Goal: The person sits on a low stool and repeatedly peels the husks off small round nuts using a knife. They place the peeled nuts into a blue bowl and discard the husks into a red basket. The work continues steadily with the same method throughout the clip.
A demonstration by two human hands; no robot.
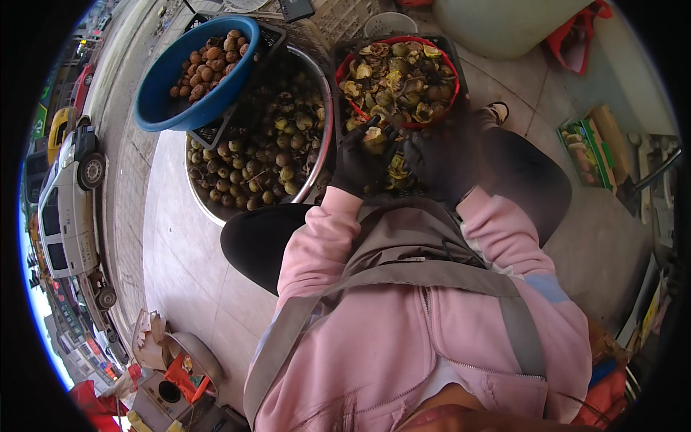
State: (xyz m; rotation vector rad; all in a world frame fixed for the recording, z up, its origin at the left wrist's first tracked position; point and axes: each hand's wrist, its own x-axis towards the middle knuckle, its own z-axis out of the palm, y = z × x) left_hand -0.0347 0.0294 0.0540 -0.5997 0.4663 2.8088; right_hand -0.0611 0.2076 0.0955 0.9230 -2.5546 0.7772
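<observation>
My left hand point(359, 159), in a black glove, is closed around a walnut in its partly cut green husk point(374, 140). Beside it on the right is my right hand point(440, 162), also black-gloved and blurred; whether it holds a tool cannot be told. Both are over a black plastic crate point(452, 51) with husk pieces in it. A red basin point(458, 81) heaped with husks stands just beyond the hands. To the left, a wide metal basin point(325, 108) holds many green-husked walnuts. Shelled-out brown walnuts point(210, 65) lie in a blue plastic basin point(154, 102).
A black crate point(216, 129) supports the blue basin over the metal one. A white plastic basket point(390, 24) and a large pale container point(486, 27) stand beyond. An open carton point(588, 151) is at right; a box with red bags point(178, 389) lies lower left. Vehicles stand along the street.
</observation>
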